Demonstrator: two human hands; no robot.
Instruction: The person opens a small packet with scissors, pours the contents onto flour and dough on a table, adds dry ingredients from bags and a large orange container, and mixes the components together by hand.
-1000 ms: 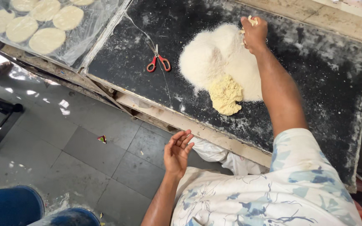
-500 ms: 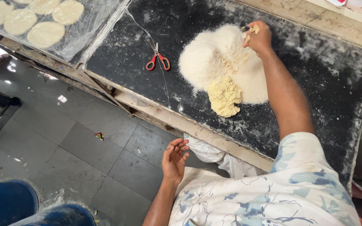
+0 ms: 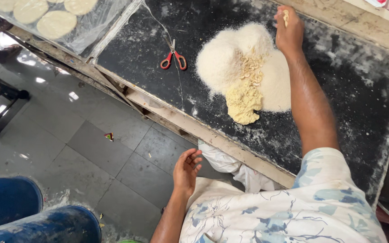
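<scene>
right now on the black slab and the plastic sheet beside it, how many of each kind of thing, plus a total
flour heap: 1
yellow dough lump: 1
red-handled scissors: 1
flat dough discs on the plastic sheet: 4 in view, some cut off by the frame edge
total: 7

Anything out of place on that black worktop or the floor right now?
Red-handled scissors lie on the floured black worktop beside the flour heap, with loose flour dusted around. A small scrap lies on the grey floor tiles. Nothing looks damaged.
</scene>
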